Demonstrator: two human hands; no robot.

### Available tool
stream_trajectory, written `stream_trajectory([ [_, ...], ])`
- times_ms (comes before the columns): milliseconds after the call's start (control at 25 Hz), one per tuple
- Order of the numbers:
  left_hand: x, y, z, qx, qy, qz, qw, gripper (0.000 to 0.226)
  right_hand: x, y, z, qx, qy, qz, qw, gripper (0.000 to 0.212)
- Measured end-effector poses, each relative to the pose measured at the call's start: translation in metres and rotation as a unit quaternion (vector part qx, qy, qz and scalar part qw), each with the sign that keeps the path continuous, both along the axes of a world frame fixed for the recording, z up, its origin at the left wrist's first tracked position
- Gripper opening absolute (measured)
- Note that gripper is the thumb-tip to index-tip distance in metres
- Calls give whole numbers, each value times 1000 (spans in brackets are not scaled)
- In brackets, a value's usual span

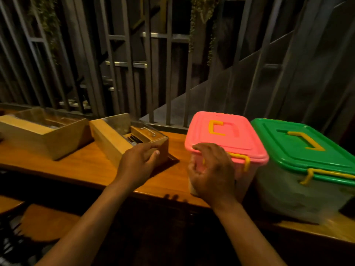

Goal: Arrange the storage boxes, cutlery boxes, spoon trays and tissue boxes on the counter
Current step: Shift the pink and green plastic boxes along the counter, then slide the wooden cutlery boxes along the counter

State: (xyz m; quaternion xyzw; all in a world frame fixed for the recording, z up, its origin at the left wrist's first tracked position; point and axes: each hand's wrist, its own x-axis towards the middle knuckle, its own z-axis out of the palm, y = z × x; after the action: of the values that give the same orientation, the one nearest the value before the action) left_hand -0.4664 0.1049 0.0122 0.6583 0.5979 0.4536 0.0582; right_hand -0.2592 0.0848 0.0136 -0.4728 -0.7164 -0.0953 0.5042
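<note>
The wooden counter (80,166) runs left to right in front of a slatted metal railing (119,64). Biggest thing on it is the green-lidded storage box (303,169) at far right, long side running away from the edge, touching the pink-lidded storage box (228,139) beside it. Both have translucent plastic bodies and yellow latches. Left of those are two wooden cutlery boxes, the near one (123,139) angled, the far one (44,131) well apart. Right hand (211,169) cups the pink box's front corner. Left hand (140,162) lies loose, fingers spread, against the near cutlery box.
</note>
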Motion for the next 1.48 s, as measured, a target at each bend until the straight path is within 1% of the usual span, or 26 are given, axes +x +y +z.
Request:
stream_trajectory([
  [80, -40, 4, -1, -1, 9, 28, 1000, 23, -47, 8, -4, -18, -17, 57, 998, 18],
  [160, -85, 16, -6, -6, 15, 46, 999, 21, -97, 31, -14, -77, -46, 75, 993, 21],
  [240, -128, 33, -11, -14, 24, 63, 998, 23, -141, 69, -21, -145, -40, 44, 988, 27],
  [320, -160, 58, -20, -53, 31, 82, 995, 35, -170, 120, -18, -218, 5, -15, 976, 38],
  [360, -169, 74, -26, -95, 26, 90, 991, 47, -176, 147, -15, -255, 18, -51, 965, 48],
  [440, -169, 104, -34, -208, -7, 86, 974, 73, -174, 191, -9, -339, 5, -113, 934, 73],
  [480, -165, 116, -37, -252, -35, 75, 964, 82, -172, 209, -10, -388, -7, -117, 914, 81],
  [520, -160, 125, -43, -277, -59, 70, 957, 88, -169, 221, -14, -436, -8, -97, 895, 85],
  [560, -154, 131, -49, -281, -72, 73, 954, 92, -168, 227, -21, -469, 7, -67, 881, 86],
  [600, -150, 134, -53, -279, -72, 80, 954, 94, -167, 230, -28, -478, 29, -49, 876, 87],
  [680, -149, 139, -61, -280, -57, 78, 955, 94, -167, 227, -40, -451, 52, -54, 890, 88],
  [760, -158, 148, -67, -286, -55, 44, 956, 90, -168, 218, -47, -414, 68, -79, 904, 83],
  [840, -179, 162, -73, -288, -63, -32, 955, 87, -172, 197, -52, -380, 81, -108, 915, 72],
  [920, -204, 178, -65, -298, -81, -110, 945, 82, -181, 170, -53, -357, 67, -145, 920, 70],
  [960, -214, 188, -56, -314, -82, -123, 938, 79, -186, 157, -52, -351, 54, -161, 921, 70],
  [1000, -221, 196, -44, -327, -52, -117, 936, 72, -192, 147, -51, -345, 36, -176, 921, 72],
  [1080, -222, 203, -21, -319, 91, -44, 942, 48, -210, 130, -46, -345, 0, -194, 918, 72],
  [1120, -216, 197, -14, -290, 168, 11, 942, 39, -218, 123, -46, -341, -13, -194, 920, 72],
  [1160, -205, 186, -14, -258, 216, 50, 940, 36, -225, 116, -48, -335, -16, -184, 924, 70],
  [1200, -193, 174, -21, -241, 235, 64, 939, 39, -230, 111, -49, -333, 3, -162, 929, 65],
  [1240, -179, 159, -27, -230, 240, 62, 941, 46, -232, 109, -51, -332, 48, -121, 934, 54],
  [1320, -163, 136, -38, -208, 255, 42, 943, 59, -222, 118, -53, -331, 174, -36, 927, 26],
  [1360, -160, 129, -40, -205, 257, 38, 944, 67, -212, 133, -56, -325, 214, -21, 921, 19],
  [1400, -157, 125, -41, -208, 259, 38, 942, 77, -201, 151, -57, -311, 226, -25, 923, 16],
  [1480, -154, 120, -42, -225, 280, 45, 932, 104, -186, 192, -52, -293, 208, -31, 933, 14],
])
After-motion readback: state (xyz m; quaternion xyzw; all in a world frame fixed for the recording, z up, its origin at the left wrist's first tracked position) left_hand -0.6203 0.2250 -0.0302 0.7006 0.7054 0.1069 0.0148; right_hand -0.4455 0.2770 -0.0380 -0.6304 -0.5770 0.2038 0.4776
